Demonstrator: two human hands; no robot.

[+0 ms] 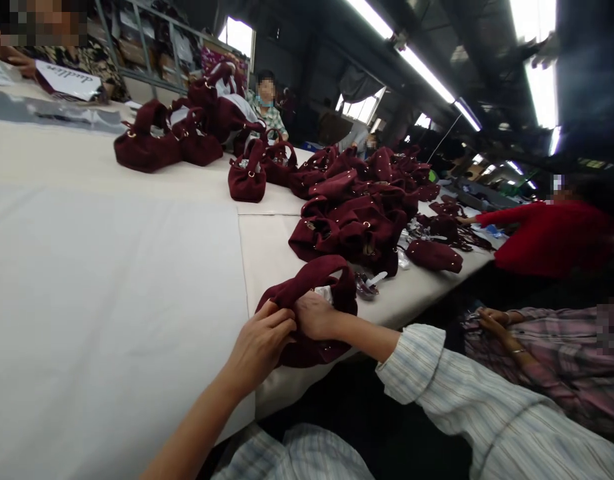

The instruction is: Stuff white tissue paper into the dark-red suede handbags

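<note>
A dark red handbag (pixel 307 355) rests at the near edge of the white table, its wide handle arching up. My left hand (pixel 261 339) is closed on the bag's left side, with thumb and fingers pinching the fabric near the handle's base. From the right, my right hand (pixel 314 316) reaches under the handle into the bag's opening. Its fingers are hidden inside, so their grip does not show. Something white shows in the opening beside my right wrist. A small clear plastic packet (pixel 367 285) lies just right of the bag.
Beyond the bag spreads a large pile of dark red handbags (pixel 357 220). More bags (pixel 149 143) stand at the back left. The table (pixel 111 300) has a white covering. Co-workers are around it, including one with a red sleeve (pixel 511 217) and one in plaid (pixel 547 347) at right.
</note>
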